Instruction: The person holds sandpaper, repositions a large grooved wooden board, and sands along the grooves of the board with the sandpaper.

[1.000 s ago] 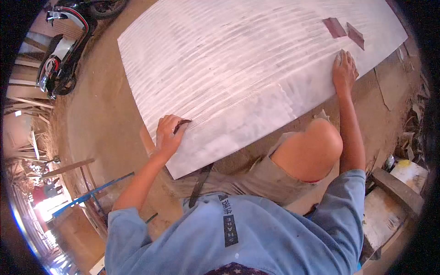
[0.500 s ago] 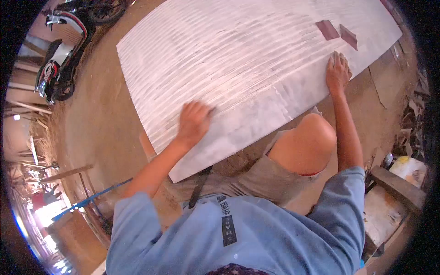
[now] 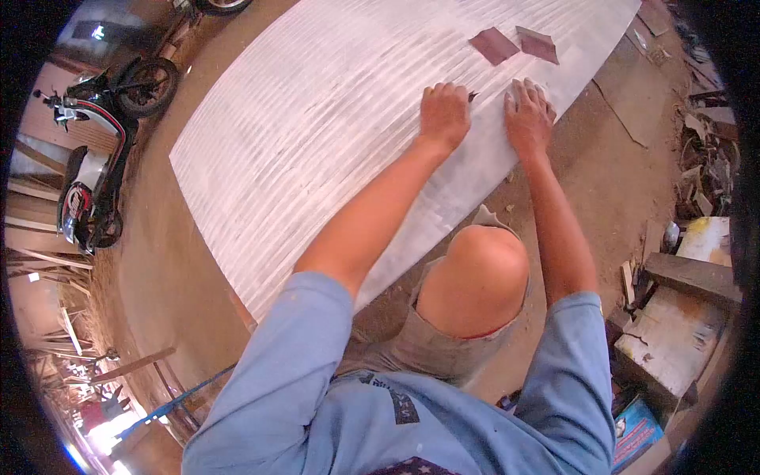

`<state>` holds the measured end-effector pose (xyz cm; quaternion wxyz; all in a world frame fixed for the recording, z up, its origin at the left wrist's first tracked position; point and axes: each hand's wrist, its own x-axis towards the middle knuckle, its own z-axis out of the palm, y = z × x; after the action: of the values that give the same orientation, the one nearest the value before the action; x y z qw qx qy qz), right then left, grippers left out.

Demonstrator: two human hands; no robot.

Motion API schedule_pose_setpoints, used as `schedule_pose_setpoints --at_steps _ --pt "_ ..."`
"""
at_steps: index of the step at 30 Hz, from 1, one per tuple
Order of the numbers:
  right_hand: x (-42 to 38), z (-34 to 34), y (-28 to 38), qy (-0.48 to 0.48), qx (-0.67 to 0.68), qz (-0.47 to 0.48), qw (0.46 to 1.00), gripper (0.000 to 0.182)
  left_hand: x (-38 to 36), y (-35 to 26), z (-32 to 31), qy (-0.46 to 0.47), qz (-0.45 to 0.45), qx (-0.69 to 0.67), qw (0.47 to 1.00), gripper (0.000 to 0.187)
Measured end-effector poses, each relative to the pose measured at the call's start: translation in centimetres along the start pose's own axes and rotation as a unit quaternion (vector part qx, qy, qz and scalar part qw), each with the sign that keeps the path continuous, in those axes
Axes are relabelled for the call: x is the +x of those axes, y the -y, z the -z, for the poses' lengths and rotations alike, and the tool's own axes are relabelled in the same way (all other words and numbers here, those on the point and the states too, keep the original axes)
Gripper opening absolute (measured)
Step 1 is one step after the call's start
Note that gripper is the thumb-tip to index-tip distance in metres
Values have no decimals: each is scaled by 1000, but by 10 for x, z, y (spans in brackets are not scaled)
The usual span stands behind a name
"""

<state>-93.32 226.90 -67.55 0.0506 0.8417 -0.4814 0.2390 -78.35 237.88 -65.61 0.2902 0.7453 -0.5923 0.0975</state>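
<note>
A large white ridged panel (image 3: 317,134) lies in front of me, with grooves running along its length. My left hand (image 3: 445,117) is closed on it around a small dark piece that looks like sandpaper (image 3: 473,96); most of the piece is hidden under the fingers. Flat on the smoother band near the panel's edge rests my right hand (image 3: 529,117), fingers spread and holding nothing. Just beyond both hands are two brownish-red sandpaper pieces, one on the left (image 3: 493,46) and one on the right (image 3: 537,45), lying on the panel.
A motorcycle (image 3: 99,158) stands at the left on the dirt floor (image 3: 166,261). My bent knee (image 3: 483,269) is close to the panel's near edge. To the right are a wooden beam (image 3: 693,279), a paint-stained board (image 3: 673,340) and a blue box (image 3: 637,431). Scrap wood lies at lower left.
My left hand has slid along the grooves up and to the right, close to my right hand. The right hand still lies on the panel. The whole view has shifted.
</note>
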Motion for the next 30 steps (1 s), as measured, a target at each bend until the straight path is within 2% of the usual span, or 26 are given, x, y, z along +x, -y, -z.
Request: schedule_pose_setpoints --at_steps 2,4,5,8,11,15,16,17,19,21,22,25,26,29,30 --pt "-5 -1 -1 4 4 -5 1000 45 -37 20 30 60 -9 16 998 10" --pt "-4 -7 -1 0 -2 -5 1000 44 -107 48 84 98 6 10 995 11" --pt "-4 -8 1 1 0 -10 1000 44 -142 58 118 76 4 -15 997 9" --pt "-8 -4 4 -2 -20 -9 1000 45 -198 58 184 122 97 16 988 10" --pt "-7 -1 5 -18 -62 18 998 44 -162 54 145 83 37 -12 996 8" --pt "-4 3 3 -26 -9 13 1000 43 -22 21 11 -9 -68 -58 996 13" --pt "-3 6 2 -20 5 12 1000 43 13 7 -17 -44 -72 -62 994 12" --pt "-4 4 0 -26 2 9 1000 43 39 -3 -39 -41 -63 -36 997 11" --pt "-2 1 0 -22 18 -1 1000 44 59 -16 -48 -37 -55 6 998 12" --pt "1 2 -2 -21 19 4 1000 44 43 -12 -37 -15 -55 19 998 11" --pt "-2 1 -1 -17 20 2 1000 44 19 -1 -17 -28 -67 2 997 12" --pt "-5 -1 -3 -4 18 19 1000 44 -90 42 80 55 -51 -4 997 12" --pt "-5 -3 -3 -3 9 15 1000 44 -138 60 113 72 -35 -15 997 12" --pt "-2 -6 3 -4 -14 20 1000 45 -256 82 231 136 67 73 986 11" --pt "-3 -4 3 -6 -36 19 999 46 -291 89 256 120 86 70 986 11"
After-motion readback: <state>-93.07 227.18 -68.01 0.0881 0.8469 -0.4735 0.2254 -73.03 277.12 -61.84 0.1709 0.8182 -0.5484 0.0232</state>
